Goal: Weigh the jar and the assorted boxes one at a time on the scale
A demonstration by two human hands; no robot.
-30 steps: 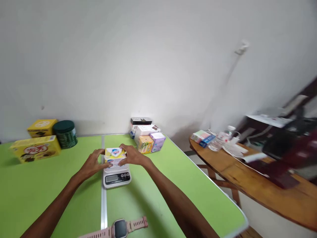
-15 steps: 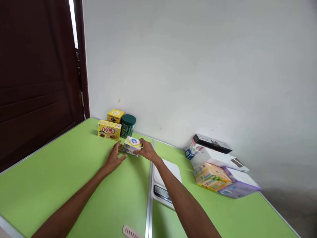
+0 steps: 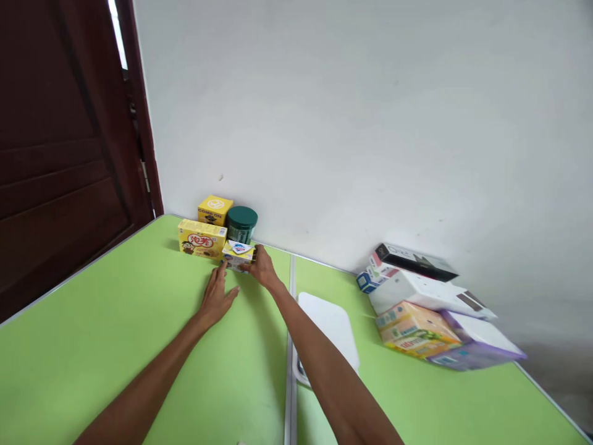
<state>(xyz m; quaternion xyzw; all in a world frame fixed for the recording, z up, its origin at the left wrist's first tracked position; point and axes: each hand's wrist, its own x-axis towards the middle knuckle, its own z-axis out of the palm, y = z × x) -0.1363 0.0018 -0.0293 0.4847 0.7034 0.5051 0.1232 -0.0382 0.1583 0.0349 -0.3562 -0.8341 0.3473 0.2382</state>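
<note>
yellow-and-white box, apparently held by the right hand.

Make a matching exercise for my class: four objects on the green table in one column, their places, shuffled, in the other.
1. small yellow-and-white carton
2. dark green round tub
3. flat white scale
4. long black box

A. partly hidden behind the right forearm
B. on a pink-and-white box
C. gripped by the right hand
D. beside a yellow cube-shaped box, near the wall

Pairs: 1-C, 2-D, 3-A, 4-B
</note>
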